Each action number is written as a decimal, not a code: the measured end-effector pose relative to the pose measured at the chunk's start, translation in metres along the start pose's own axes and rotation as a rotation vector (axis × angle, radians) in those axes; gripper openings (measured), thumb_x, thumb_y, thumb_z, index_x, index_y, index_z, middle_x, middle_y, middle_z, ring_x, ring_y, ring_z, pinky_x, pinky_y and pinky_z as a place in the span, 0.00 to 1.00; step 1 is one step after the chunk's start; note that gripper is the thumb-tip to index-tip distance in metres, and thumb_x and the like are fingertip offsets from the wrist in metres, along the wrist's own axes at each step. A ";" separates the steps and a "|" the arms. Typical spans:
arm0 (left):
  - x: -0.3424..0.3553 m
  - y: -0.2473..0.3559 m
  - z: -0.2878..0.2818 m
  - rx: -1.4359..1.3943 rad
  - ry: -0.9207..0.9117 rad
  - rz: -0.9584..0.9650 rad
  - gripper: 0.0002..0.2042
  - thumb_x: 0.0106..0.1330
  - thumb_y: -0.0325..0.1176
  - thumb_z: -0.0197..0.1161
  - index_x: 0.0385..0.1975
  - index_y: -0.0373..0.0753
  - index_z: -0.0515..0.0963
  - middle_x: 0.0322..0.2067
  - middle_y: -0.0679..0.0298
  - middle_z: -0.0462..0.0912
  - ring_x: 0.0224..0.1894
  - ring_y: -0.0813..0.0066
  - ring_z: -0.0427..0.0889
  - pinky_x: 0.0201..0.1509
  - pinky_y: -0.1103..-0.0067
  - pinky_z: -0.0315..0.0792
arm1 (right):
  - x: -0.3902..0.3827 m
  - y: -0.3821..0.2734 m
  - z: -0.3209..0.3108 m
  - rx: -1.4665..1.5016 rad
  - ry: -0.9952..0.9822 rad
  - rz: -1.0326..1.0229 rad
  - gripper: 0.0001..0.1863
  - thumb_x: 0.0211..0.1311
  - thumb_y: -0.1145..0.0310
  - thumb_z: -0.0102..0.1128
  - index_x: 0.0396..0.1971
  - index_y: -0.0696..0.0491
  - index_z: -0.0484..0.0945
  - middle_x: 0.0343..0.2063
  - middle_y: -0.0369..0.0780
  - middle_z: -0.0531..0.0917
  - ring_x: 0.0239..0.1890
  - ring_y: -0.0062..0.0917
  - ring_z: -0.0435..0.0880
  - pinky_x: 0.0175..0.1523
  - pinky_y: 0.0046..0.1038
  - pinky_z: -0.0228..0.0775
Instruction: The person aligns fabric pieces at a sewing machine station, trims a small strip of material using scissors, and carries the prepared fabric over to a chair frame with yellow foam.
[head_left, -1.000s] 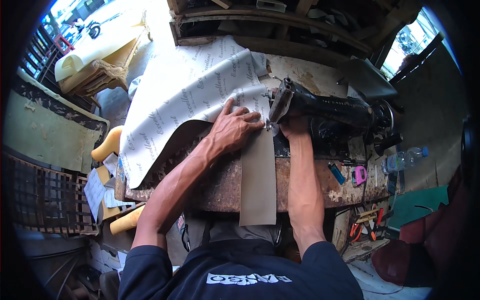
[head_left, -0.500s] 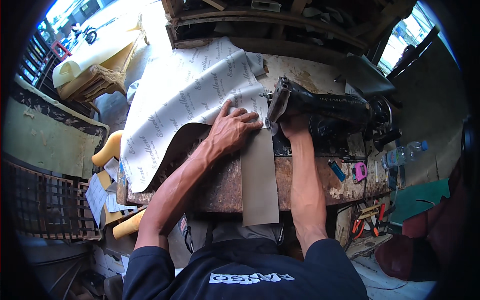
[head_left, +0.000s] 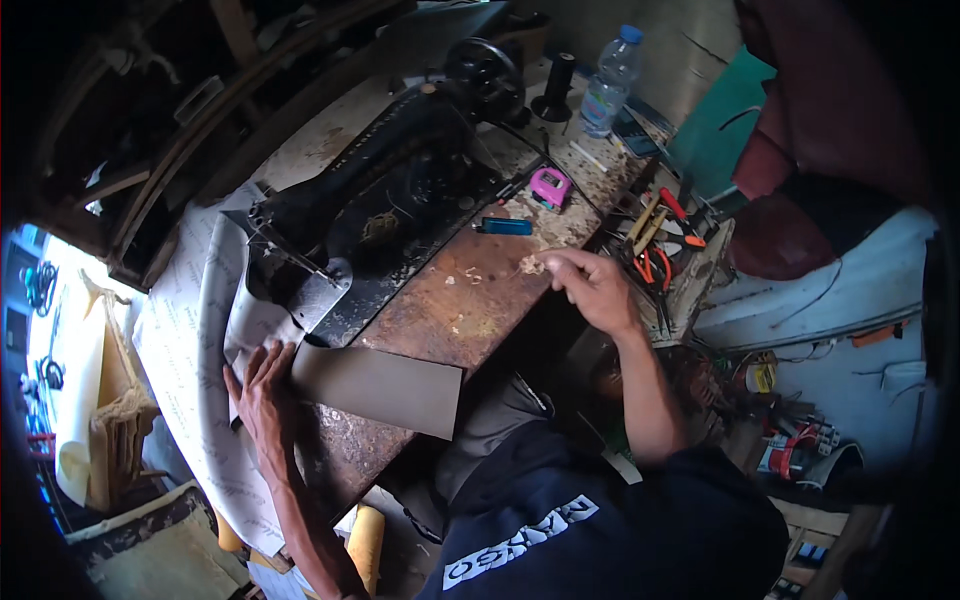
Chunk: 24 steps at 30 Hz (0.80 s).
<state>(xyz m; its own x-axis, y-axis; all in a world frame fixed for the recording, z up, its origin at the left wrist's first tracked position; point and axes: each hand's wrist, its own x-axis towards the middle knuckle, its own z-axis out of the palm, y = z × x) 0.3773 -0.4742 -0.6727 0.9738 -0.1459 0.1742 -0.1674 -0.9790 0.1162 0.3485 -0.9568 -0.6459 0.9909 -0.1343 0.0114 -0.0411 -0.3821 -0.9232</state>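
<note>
My left hand (head_left: 261,394) lies open, fingers spread, on white printed-backed material (head_left: 247,490) at the table's left. A grey-brown strip (head_left: 390,385) runs from beside it across the worn tabletop (head_left: 440,310). The material reaches the black sewing machine (head_left: 370,160), near its metal needle plate (head_left: 320,310). My right hand (head_left: 590,290) is raised at the table's right edge, off the machine, fingers curled with thumb and index close together; whatever they may hold I cannot make out. Nearest it are a blue lighter (head_left: 506,225) and pink tape measure (head_left: 550,186).
A bottle (head_left: 610,85), black spool (head_left: 555,90) and phone (head_left: 633,134) stand or lie at the back right. Beside the table, a ledge holds several pliers (head_left: 655,275). Maroon material (head_left: 770,240) is at the right, a dark wooden rack (head_left: 150,130) at the upper left.
My right hand has left the underside of the machine's arm for the table's right edge. My left hand stays on the material. The view has swung sharply right.
</note>
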 end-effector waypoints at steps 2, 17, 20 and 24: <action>-0.020 0.014 -0.015 0.064 -0.013 -0.010 0.23 0.66 0.25 0.55 0.59 0.52 0.86 0.61 0.66 0.85 0.70 0.66 0.78 0.84 0.51 0.44 | -0.019 0.029 -0.057 -0.106 0.293 0.095 0.16 0.77 0.61 0.60 0.52 0.55 0.88 0.30 0.32 0.86 0.33 0.14 0.81 0.41 0.21 0.74; -0.116 0.082 -0.086 -0.269 -0.238 -0.019 0.20 0.64 0.27 0.63 0.57 0.49 0.85 0.47 0.62 0.91 0.55 0.64 0.87 0.79 0.51 0.56 | 0.003 0.182 -0.222 -0.860 -0.452 0.079 0.43 0.42 0.93 0.48 0.65 0.54 0.79 0.61 0.50 0.77 0.67 0.45 0.75 0.72 0.34 0.66; -0.119 0.077 -0.075 -0.317 -0.169 -0.052 0.19 0.65 0.27 0.62 0.56 0.46 0.85 0.46 0.59 0.91 0.53 0.60 0.87 0.76 0.56 0.63 | 0.015 0.176 -0.230 -0.912 -0.528 0.216 0.41 0.47 0.90 0.46 0.67 0.54 0.78 0.67 0.50 0.76 0.72 0.44 0.72 0.74 0.32 0.63; -0.121 0.077 -0.076 -0.479 -0.165 -0.055 0.16 0.67 0.26 0.60 0.53 0.41 0.85 0.44 0.52 0.89 0.51 0.51 0.86 0.66 0.62 0.73 | 0.023 0.179 -0.237 -0.865 -0.541 0.222 0.37 0.50 0.87 0.50 0.65 0.56 0.79 0.62 0.49 0.79 0.68 0.43 0.76 0.71 0.32 0.67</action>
<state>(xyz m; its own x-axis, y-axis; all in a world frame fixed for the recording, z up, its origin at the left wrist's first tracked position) 0.2346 -0.5215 -0.6107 0.9881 -0.1539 0.0029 -0.1288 -0.8164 0.5629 0.3337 -1.2448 -0.7201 0.8662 0.0638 -0.4956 -0.0961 -0.9520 -0.2905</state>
